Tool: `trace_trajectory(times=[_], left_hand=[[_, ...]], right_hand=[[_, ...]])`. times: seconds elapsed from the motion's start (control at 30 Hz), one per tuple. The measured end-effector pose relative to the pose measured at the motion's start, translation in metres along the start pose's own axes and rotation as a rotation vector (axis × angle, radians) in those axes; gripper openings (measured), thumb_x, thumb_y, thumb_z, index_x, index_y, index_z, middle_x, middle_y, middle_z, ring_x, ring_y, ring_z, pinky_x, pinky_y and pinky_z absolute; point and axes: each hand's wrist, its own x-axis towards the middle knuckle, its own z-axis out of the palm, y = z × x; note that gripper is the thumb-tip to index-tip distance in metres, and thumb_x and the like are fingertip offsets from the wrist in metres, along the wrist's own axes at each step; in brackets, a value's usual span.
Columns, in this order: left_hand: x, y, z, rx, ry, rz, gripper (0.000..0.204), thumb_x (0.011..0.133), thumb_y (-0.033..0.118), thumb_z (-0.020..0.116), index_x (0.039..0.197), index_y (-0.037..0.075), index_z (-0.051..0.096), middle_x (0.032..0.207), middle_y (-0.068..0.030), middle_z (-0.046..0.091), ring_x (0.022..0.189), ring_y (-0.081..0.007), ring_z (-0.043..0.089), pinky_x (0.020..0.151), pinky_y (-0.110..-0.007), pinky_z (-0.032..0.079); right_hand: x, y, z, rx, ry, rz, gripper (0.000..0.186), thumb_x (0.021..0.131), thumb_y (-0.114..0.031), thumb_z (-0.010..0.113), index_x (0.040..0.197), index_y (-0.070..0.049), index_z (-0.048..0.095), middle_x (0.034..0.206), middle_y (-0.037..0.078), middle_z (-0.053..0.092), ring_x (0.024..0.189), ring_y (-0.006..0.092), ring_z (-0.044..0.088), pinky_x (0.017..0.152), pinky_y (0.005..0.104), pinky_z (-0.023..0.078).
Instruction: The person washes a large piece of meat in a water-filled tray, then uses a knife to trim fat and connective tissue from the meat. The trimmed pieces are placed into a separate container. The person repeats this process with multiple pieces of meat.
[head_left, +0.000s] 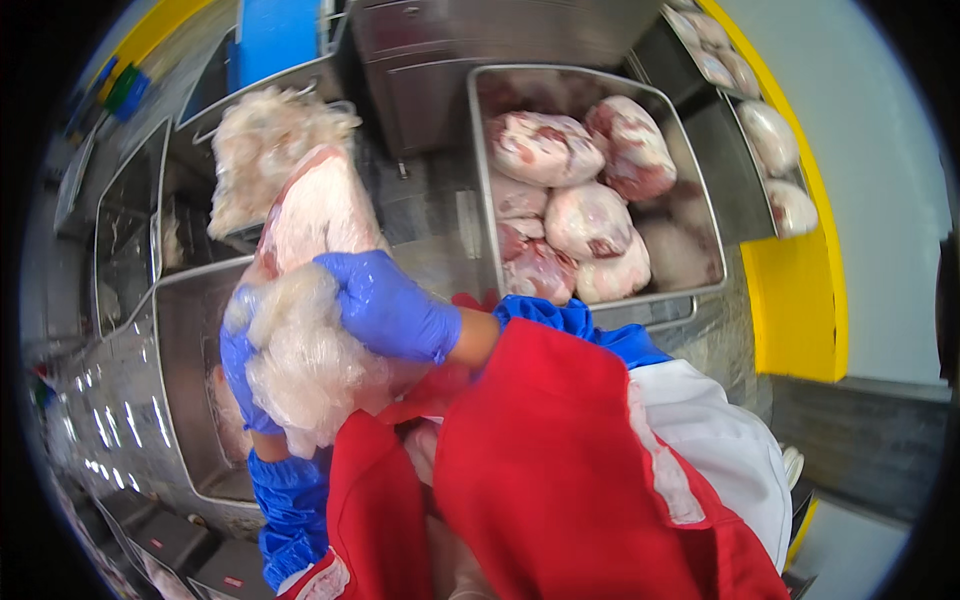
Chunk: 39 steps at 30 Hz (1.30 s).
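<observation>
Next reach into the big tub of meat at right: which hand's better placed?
Probably the right hand: it sits nearer that tub; the left hand is across the bunched plastic film.

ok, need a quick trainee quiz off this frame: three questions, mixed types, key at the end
1. Multiple choice: what colour are the gloved left hand and right hand?
A. Yellow
B. Blue-violet
C. Black

2. True or false: the metal tub at the picture's upper right holds several pieces of meat.

3. Fill in: bunched between the hands, just below the large pale meat piece in the picture, is crumpled, see-through ____.

Key: 1. B; 2. True; 3. plastic film
</observation>
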Motion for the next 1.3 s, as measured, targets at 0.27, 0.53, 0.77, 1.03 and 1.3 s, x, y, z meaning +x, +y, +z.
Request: trace_trajectory(times=[0.27,0.53,0.77,1.03,1.3], left_hand=[[0.054,0.118,0.192,-0.121,-0.452,0.358,0.021,0.083,0.014,0.043,0.095,0.003,0.056,0.085,-0.0059,0.056,0.076,-0.018,0.054,0.067,-0.028,0.044],[0.056,0.158,0.351,-1.103,-0.733,-0.608,0.032,0.086,0.013,0.039,0.114,-0.001,0.047,0.09,-0.0055,0.057,0.076,-0.0111,0.056,0.068,-0.023,0.048],[0.015,-0.011,0.507,-0.687,-0.883,-0.642,0.017,0.086,0.009,0.038,0.089,0.003,0.053,0.085,-0.004,0.053,0.075,-0.0129,0.048,0.067,-0.026,0.043],[-0.002,-0.126,0.517,-0.653,-0.684,-0.889,0.027,0.079,0.014,0.048,0.104,0.006,0.052,0.09,-0.0064,0.056,0.081,-0.0211,0.056,0.07,-0.034,0.049],[0.028,-0.12,0.446,-0.273,-0.541,-0.677,0.034,0.08,0.019,0.049,0.113,0.013,0.044,0.095,-0.0044,0.055,0.083,-0.0179,0.054,0.068,-0.031,0.044]], right_hand=[[-0.095,-0.016,-0.174,-0.079,0.313,0.063,0.024,0.079,-0.007,0.05,0.101,0.001,0.055,0.091,0.008,0.059,0.085,0.0151,0.054,0.075,0.0289,0.044],[-0.168,0.024,-0.286,-0.501,0.611,0.187,0.026,0.083,-0.009,0.045,0.105,0.004,0.051,0.094,0.01,0.058,0.088,0.0172,0.053,0.078,0.0298,0.044],[-0.27,0.229,-0.341,-0.292,0.778,0.406,0.026,0.079,-0.009,0.043,0.1,0.003,0.053,0.092,0.018,0.057,0.088,0.0294,0.054,0.077,0.0338,0.042],[-0.241,0.284,-0.339,-0.814,0.355,0.569,0.03,0.076,-0.009,0.044,0.102,0.003,0.054,0.096,0.021,0.058,0.089,0.0338,0.055,0.081,0.0379,0.043],[-0.181,0.292,-0.355,-1.005,0.154,0.396,0.023,0.074,-0.01,0.045,0.089,0.003,0.055,0.089,0.021,0.057,0.085,0.0344,0.055,0.075,0.0387,0.044]])
